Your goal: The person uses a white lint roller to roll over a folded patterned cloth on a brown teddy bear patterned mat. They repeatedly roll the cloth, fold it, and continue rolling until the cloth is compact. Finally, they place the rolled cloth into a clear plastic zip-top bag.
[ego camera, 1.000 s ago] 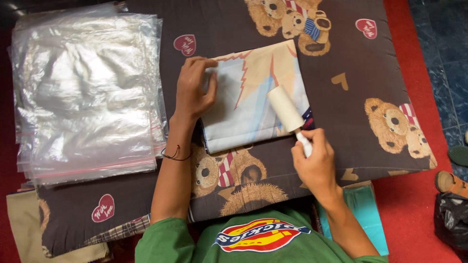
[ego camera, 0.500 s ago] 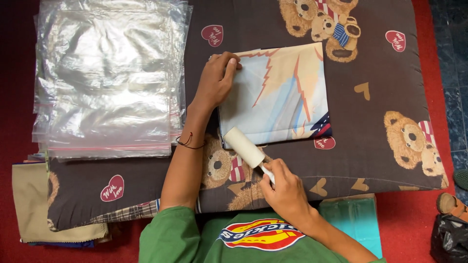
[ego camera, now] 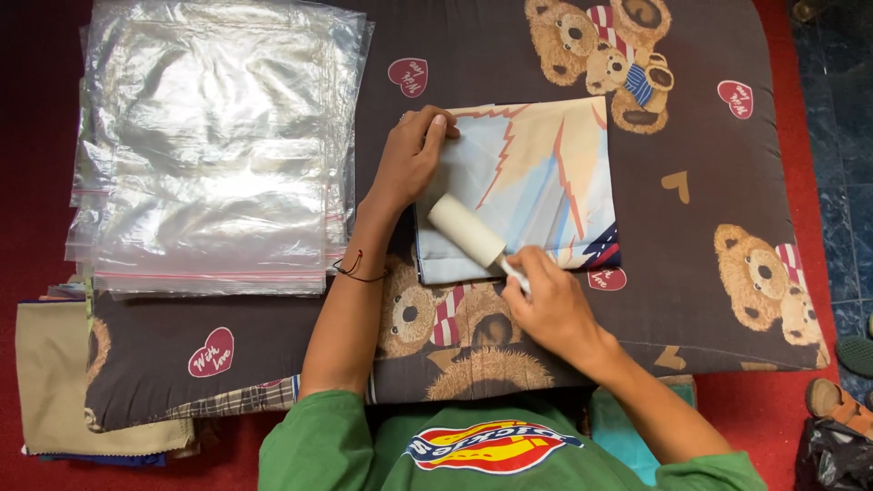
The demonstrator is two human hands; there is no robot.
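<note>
A folded light-blue and cream cloth (ego camera: 536, 182) with orange zigzag lines lies on a brown mattress (ego camera: 709, 118) printed with teddy bears. My left hand (ego camera: 411, 156) presses flat on the cloth's upper left corner. My right hand (ego camera: 550, 305) grips the handle of a white lint roller (ego camera: 466, 230), whose roll rests on the cloth's lower left part, angled up to the left.
A thick stack of clear plastic zip bags (ego camera: 214, 145) lies on the mattress at the left. Folded beige cloth (ego camera: 55, 382) sits below it at the lower left. Red floor surrounds the mattress; a sandalled foot (ego camera: 841, 405) shows at the lower right edge.
My right hand has swept the lint roller from the cloth's right side across to its lower left part. My left hand stays on the upper left corner.
</note>
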